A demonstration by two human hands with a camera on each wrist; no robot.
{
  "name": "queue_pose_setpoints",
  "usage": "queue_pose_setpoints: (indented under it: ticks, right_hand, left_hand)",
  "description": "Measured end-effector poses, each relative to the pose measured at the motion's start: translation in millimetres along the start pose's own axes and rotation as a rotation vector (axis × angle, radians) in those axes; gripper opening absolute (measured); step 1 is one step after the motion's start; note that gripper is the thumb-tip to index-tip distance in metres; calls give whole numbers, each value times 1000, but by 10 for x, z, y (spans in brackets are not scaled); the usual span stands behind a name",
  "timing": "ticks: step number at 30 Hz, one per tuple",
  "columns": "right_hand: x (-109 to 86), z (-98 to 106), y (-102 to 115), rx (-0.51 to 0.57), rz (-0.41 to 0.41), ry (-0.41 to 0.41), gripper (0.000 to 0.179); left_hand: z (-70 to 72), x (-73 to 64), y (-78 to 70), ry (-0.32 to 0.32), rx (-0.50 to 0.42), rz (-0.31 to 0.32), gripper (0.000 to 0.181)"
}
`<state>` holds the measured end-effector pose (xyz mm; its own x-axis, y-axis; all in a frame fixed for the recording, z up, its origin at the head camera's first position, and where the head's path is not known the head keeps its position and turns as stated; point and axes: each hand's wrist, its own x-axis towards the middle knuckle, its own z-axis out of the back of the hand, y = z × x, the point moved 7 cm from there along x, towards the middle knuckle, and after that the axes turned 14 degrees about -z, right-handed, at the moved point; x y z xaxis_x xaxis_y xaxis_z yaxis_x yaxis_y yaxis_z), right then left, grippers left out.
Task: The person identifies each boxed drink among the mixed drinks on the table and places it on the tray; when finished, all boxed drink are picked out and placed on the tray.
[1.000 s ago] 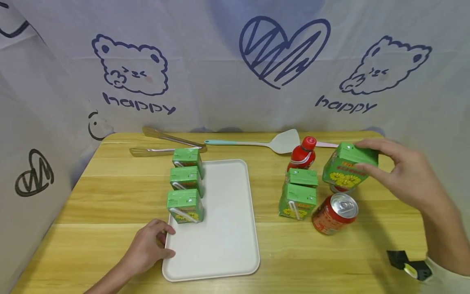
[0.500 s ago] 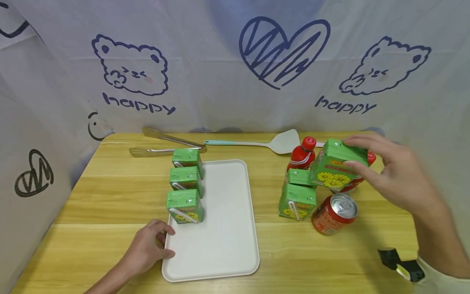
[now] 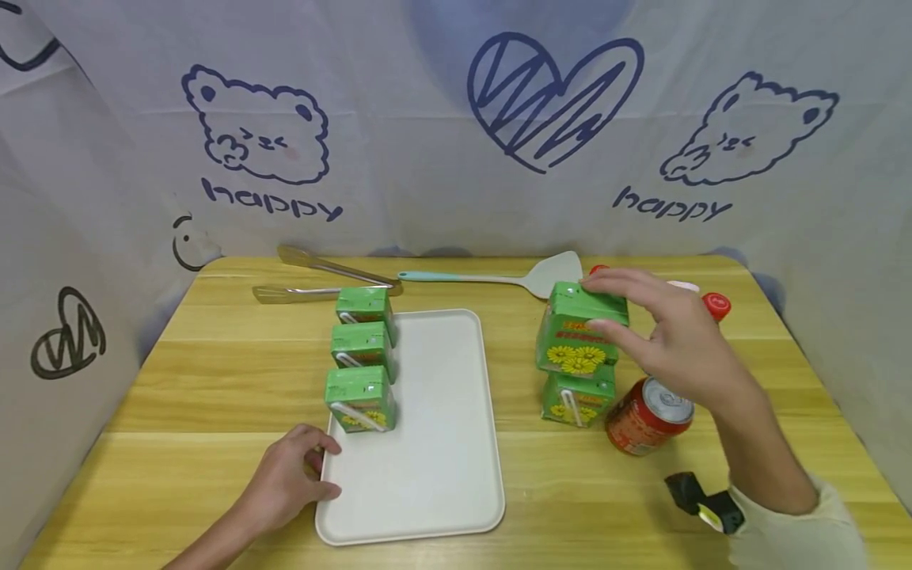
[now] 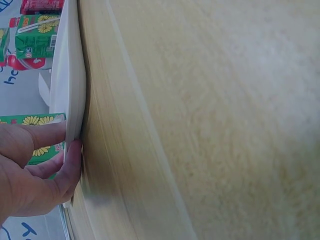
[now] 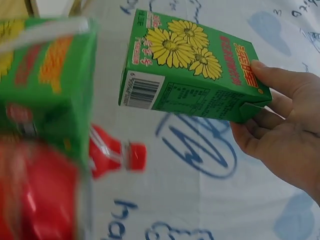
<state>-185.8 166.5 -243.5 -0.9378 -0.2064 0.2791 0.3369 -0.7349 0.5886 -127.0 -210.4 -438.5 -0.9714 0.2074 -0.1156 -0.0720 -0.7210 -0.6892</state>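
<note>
Near the far right of the table, my right hand (image 3: 670,336) holds a green drink carton (image 3: 583,336) by its upper end, thumb in front and fingers behind. The carton, printed with yellow flowers, is raised off the table in the right wrist view. Below it in the head view stands another green carton (image 3: 579,400); the carton behind that one is hidden. My left hand (image 3: 288,479) grips the left rim of a white tray (image 3: 427,491) with thumb and fingers. Three green cartons (image 3: 359,400) stand in a row along the tray's left side.
A red can (image 3: 644,419) stands right of the cartons. Red-capped bottles, one cap (image 3: 716,305) showing, are partly hidden behind my right hand. Metal tongs (image 3: 328,269) and a pale spatula (image 3: 552,273) lie at the back edge.
My right hand has carried the raised carton leftward, from above the red bottle at right to over the standing green cartons. My left hand and the tray have stayed still.
</note>
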Motion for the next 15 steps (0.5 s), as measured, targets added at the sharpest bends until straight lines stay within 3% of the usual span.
queue_pose_setpoints:
  ticks: [15]
  right_hand:
    - [264, -816, 143, 122, -52, 143, 41]
  left_hand:
    - [-6, 4, 16, -1, 2, -8, 43]
